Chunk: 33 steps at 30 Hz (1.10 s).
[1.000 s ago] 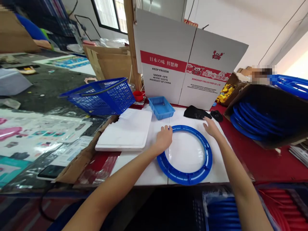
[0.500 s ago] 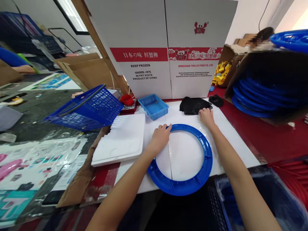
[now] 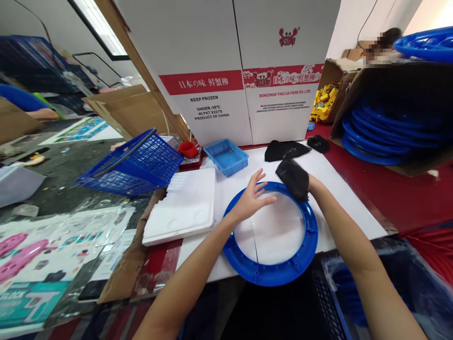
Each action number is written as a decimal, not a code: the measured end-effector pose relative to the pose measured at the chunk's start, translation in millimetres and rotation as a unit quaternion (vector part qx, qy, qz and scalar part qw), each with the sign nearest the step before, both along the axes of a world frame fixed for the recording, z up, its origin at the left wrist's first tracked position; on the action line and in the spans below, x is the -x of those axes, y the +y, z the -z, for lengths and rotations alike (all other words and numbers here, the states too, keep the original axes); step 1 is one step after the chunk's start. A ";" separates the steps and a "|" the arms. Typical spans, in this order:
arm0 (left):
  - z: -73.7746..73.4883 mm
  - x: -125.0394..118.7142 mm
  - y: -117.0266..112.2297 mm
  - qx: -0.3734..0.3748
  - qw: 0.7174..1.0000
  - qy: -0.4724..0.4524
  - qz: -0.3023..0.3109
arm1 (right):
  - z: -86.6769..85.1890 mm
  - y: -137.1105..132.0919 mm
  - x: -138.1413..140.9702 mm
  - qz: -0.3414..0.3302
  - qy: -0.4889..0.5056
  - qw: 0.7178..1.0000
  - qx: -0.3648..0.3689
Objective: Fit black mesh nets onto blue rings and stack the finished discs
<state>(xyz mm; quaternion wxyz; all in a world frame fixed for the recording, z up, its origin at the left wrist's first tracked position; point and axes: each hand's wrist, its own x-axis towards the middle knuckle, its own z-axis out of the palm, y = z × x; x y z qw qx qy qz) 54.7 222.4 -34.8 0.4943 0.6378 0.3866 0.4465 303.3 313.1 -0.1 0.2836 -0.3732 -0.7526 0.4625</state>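
A blue plastic ring (image 3: 272, 278) lies flat on the white board in front of me, its ribbed side up. Over its upper left part my left hand (image 3: 252, 197) is raised with its fingers spread and nothing in them. My right hand (image 3: 313, 184) grips a piece of black cloth (image 3: 293, 178), blurred by motion, above the ring's upper right edge; the cloth hides most of the fingers. Behind it, more black cloth (image 3: 285, 150) rests on the board, and a small black bundle (image 3: 318, 143) sits to its right.
Left of the ring are a white foam slab (image 3: 184, 208), a light-blue tray (image 3: 230, 163) and a tilted blue basket (image 3: 138, 165). A printed carton (image 3: 226, 99) stands behind. At right, a box holds stacked blue rings (image 3: 385, 137). A lined crate (image 3: 332, 302) is below right.
My right hand has picked up a piece of black cloth and brought it toward me over the ring. My left hand has let go of the ring's rim and spread its fingers.
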 end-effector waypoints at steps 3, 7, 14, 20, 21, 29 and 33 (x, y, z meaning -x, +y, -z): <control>4.6 -7.6 -4.2 0.054 0.999 0.005 0.005 | 2.5 -21.3 26.2 -0.041 -0.096 0.993 0.048; 6.3 -3.8 -0.2 0.010 0.995 0.095 -0.037 | -7.5 -34.8 31.2 -0.086 -0.135 0.985 0.060; -5.1 15.8 -1.9 0.051 0.996 -0.013 -0.075 | -23.4 -18.8 -9.8 -0.174 -0.041 0.975 0.135; -11.9 23.7 -3.3 0.108 0.987 -0.074 -0.095 | -12.2 -8.7 -12.5 -0.107 -0.008 0.991 0.078; -11.2 22.5 -3.8 0.092 0.989 -0.054 -0.102 | -10.5 -8.2 -9.9 -0.085 -0.001 0.994 0.069; -5.5 -0.7 -22.9 -0.089 0.985 0.097 -0.110 | -2.1 -23.1 28.1 -0.014 -0.006 0.988 0.157; -0.2 -3.3 -22.0 -0.070 0.984 0.133 -0.094 | -3.8 -37.9 46.5 -0.065 -0.020 0.992 0.103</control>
